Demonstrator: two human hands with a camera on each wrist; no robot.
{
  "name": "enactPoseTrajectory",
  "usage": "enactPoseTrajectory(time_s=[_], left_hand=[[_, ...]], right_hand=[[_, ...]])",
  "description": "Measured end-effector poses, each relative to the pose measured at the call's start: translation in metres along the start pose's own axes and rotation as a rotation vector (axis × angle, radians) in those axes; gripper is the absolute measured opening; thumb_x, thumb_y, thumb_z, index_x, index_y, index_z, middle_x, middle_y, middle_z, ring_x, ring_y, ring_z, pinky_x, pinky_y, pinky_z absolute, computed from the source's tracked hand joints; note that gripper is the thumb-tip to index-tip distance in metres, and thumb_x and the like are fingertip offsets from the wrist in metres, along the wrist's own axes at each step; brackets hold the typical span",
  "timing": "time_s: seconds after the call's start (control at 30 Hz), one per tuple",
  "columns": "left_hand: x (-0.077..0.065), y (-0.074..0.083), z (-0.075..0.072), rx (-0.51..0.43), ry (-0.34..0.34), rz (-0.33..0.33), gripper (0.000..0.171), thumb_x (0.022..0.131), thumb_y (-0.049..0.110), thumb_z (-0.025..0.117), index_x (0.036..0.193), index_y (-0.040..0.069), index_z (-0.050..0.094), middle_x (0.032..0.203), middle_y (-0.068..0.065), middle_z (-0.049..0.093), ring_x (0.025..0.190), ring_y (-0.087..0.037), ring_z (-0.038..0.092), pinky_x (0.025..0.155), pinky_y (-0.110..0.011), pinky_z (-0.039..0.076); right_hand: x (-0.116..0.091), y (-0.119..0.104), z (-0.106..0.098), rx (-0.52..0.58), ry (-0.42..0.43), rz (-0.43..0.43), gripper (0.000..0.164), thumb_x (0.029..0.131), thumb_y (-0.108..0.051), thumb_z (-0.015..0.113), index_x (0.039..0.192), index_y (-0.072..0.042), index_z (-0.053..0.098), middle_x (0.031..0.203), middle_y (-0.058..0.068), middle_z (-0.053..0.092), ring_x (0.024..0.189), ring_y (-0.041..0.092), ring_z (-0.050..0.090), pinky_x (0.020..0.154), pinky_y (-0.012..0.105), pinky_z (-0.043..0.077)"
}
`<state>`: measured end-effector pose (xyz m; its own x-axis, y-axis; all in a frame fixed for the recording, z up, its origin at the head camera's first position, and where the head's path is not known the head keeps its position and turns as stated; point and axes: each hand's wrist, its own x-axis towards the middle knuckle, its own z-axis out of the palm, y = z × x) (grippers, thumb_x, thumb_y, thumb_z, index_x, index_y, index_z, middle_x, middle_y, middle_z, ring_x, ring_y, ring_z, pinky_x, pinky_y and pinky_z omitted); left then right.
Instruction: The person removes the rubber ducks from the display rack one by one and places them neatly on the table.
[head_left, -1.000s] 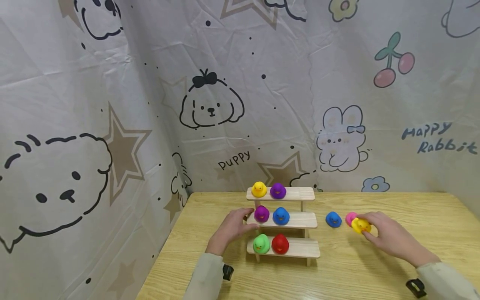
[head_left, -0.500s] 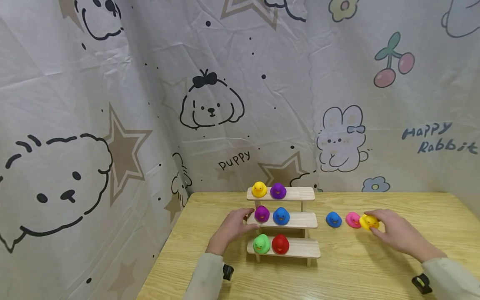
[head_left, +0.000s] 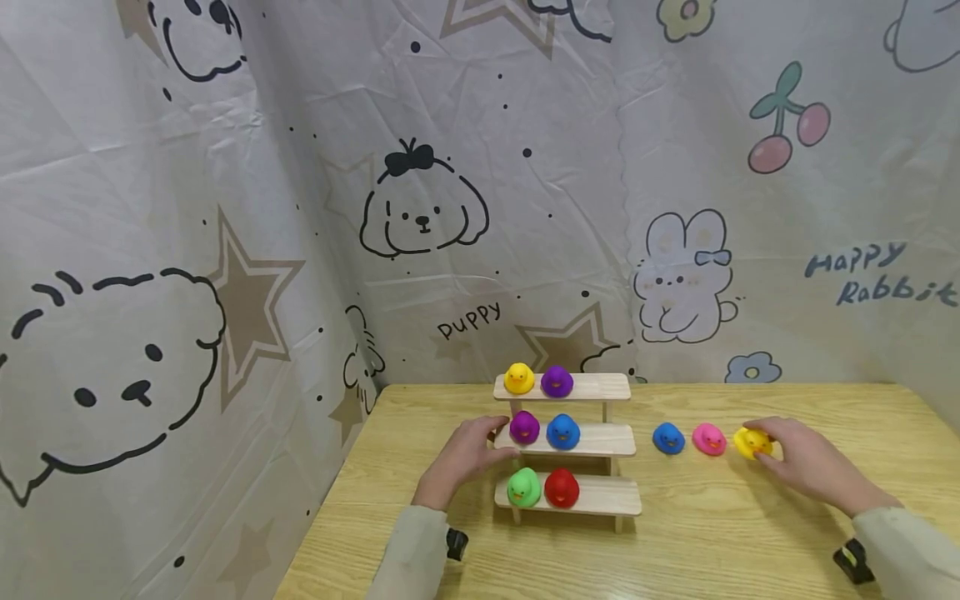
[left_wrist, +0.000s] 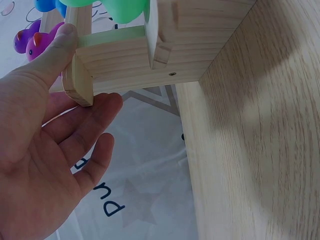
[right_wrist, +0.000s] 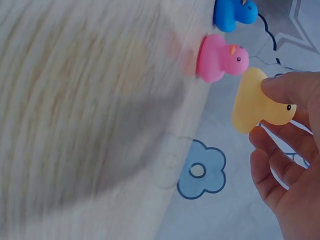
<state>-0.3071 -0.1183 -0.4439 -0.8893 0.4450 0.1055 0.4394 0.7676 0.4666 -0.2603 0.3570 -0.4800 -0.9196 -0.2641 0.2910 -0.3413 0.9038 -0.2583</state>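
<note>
A three-tier wooden display stand (head_left: 600,439) holds several rubber ducks. My left hand (head_left: 467,454) grips the left end of its middle tier, thumb on one side and fingers on the other, as the left wrist view shows. Beside that thumb sits a magenta duck (head_left: 524,428). Between thumb and fingers my right hand (head_left: 806,460) pinches a yellow duck (right_wrist: 252,102), which looks raised off the table in the right wrist view. Left of it a pink duck (head_left: 709,439) and a blue duck (head_left: 668,438) stand on the table in a row.
On the top tier are another yellow duck (head_left: 519,378) and a purple duck (head_left: 557,382). A second blue duck (head_left: 563,432) shares the middle tier. The bottom tier bears a green duck (head_left: 523,487) and a red duck (head_left: 562,488). A printed curtain (head_left: 450,275) hangs behind the wooden table (head_left: 570,567).
My right hand has moved to the right with the yellow duck, away from the pink duck, which now shows fully. The left hand has stayed on the stand.
</note>
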Motion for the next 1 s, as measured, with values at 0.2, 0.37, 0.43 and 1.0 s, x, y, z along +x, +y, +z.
enactPoseTrajectory(time_s=[0.2, 0.37, 0.43, 1.0], left_hand=[[0.0, -0.001, 0.0, -0.003, -0.006, -0.001, 0.055, 0.085, 0.04, 0.069, 0.128, 0.008, 0.057, 0.116, -0.009, 0.064, 0.096, -0.019, 0.059, 0.083, -0.034, 0.05], [0.0, 0.0, 0.001, -0.007, -0.009, -0.008, 0.055, 0.085, 0.04, 0.069, 0.128, 0.008, 0.058, 0.116, -0.009, 0.064, 0.096, -0.019, 0.059, 0.083, -0.034, 0.05], [0.0, 0.0, 0.001, -0.009, -0.01, -0.013, 0.055, 0.085, 0.04, 0.069, 0.128, 0.008, 0.057, 0.117, -0.008, 0.063, 0.096, -0.019, 0.059, 0.084, -0.035, 0.049], [0.0, -0.001, 0.0, -0.003, -0.007, -0.004, 0.056, 0.085, 0.04, 0.069, 0.129, 0.007, 0.056, 0.118, -0.009, 0.063, 0.098, -0.02, 0.059, 0.085, -0.035, 0.049]], right_hand=[[0.002, 0.007, 0.0, 0.025, -0.039, 0.043, 0.043, 0.075, -0.004, 0.076, 0.113, 0.008, 0.06, 0.106, 0.028, 0.06, 0.089, 0.038, 0.059, 0.077, 0.057, 0.047], [0.003, 0.012, 0.001, 0.042, -0.069, 0.072, 0.042, 0.076, -0.005, 0.075, 0.114, 0.008, 0.059, 0.109, 0.029, 0.059, 0.09, 0.039, 0.058, 0.078, 0.058, 0.046], [0.003, 0.014, 0.002, 0.049, -0.079, 0.086, 0.043, 0.077, -0.005, 0.075, 0.114, 0.008, 0.059, 0.11, 0.03, 0.059, 0.091, 0.04, 0.058, 0.078, 0.058, 0.046], [0.005, 0.035, 0.01, 0.095, -0.084, 0.115, 0.041, 0.078, -0.003, 0.07, 0.116, 0.009, 0.057, 0.11, 0.031, 0.058, 0.09, 0.041, 0.057, 0.077, 0.059, 0.045]])
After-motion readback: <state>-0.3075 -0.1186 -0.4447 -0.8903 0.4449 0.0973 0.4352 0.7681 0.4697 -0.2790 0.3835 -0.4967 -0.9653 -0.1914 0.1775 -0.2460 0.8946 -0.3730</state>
